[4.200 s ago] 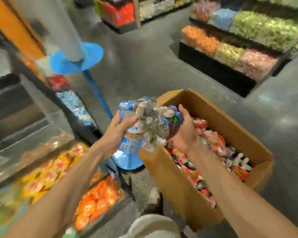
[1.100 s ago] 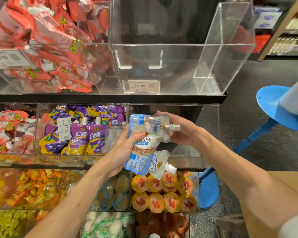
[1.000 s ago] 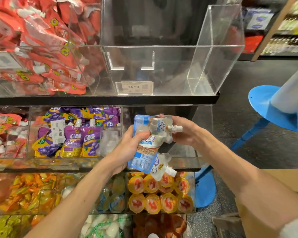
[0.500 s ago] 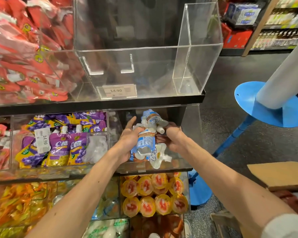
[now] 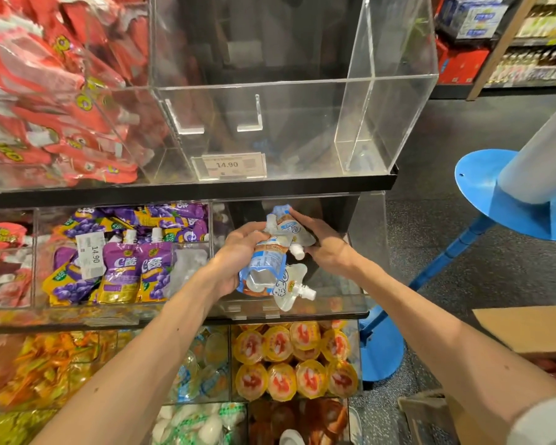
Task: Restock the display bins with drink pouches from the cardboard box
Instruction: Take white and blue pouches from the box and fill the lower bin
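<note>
Both my hands hold a bunch of blue-and-white drink pouches [image 5: 268,261] with white caps inside the middle-shelf clear bin [image 5: 318,305], the right-hand one. My left hand [image 5: 238,255] grips the bunch from the left, fingers curled over its top. My right hand [image 5: 321,244] presses against it from the right with fingers fairly straight. One pouch [image 5: 291,289] hangs low near the bin's front wall. The cardboard box [image 5: 527,329] shows only a flap at the right edge.
A big clear bin [image 5: 382,91] stands on the top shelf above a 14.90 tag [image 5: 228,165]. Red pouches [image 5: 55,91] fill the bin to its left. Purple grape pouches [image 5: 126,261] lie beside my hands. Jelly cups [image 5: 296,361] sit below. A blue stand [image 5: 482,187] rises at the right.
I turned from the cardboard box to the shelves carrying the bunch. My hands have moved forward and down into the middle-shelf bin; the pouches now sit lower inside it.
</note>
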The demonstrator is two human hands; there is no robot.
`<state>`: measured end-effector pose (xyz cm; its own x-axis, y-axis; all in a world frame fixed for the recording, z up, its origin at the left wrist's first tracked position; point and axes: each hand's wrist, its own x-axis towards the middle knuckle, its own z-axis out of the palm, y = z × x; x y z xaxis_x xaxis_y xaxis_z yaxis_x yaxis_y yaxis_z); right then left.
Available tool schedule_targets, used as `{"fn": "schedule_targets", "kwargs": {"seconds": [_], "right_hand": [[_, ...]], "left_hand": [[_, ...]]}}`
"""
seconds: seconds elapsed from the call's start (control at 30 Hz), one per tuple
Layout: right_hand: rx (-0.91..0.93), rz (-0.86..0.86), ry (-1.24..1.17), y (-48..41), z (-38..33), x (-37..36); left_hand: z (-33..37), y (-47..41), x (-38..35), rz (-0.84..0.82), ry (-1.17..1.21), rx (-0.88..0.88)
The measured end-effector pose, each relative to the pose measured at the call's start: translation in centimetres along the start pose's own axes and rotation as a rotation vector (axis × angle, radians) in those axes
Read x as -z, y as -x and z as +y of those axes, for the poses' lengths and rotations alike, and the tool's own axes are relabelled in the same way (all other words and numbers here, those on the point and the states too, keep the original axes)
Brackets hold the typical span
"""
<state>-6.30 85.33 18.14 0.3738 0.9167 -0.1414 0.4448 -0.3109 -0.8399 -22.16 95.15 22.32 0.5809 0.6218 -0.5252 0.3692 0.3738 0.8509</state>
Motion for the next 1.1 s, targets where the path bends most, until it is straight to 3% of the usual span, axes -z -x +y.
{"fn": "schedule_targets", "kwargs": {"seconds": [0.07, 0.2, 0.37, 0.57, 0.83, 1.0, 1.1], "right_hand": [[0.047, 0.035, 0.287, -0.4, 1.0, 0.0], [0.123, 0.034, 0.386, -0.9, 1.7, 0.1], [-0.227, -0.107, 0.329, -2.9, 1.9, -0.2], [-0.585, -0.280, 0.150, -6.4, 2.0, -2.8], [-0.831, -0.396, 0.059, -9.0, 3.0, -5.2], [-0.782, -0.437, 0.116, -9.0, 4.1, -4.9], [-0.501, -0.229, 0.583, -8.5, 3.8, -4.4]], "left_hand": [[0.1, 0.0, 0.4, 0.033, -0.003, 0.024], [0.4, 0.1, 1.4, 0.108, -0.032, 0.011], [0.6, 0.0, 2.1, 0.237, -0.083, -0.069], [0.3, 1.2, 2.3, 0.255, -0.112, -0.094], [-0.3, 1.4, 2.3, 0.271, -0.109, -0.137], [-0.4, 1.1, 2.4, 0.261, -0.090, -0.124], [-0.4, 0.8, 2.3, 0.229, -0.065, -0.114]]}}
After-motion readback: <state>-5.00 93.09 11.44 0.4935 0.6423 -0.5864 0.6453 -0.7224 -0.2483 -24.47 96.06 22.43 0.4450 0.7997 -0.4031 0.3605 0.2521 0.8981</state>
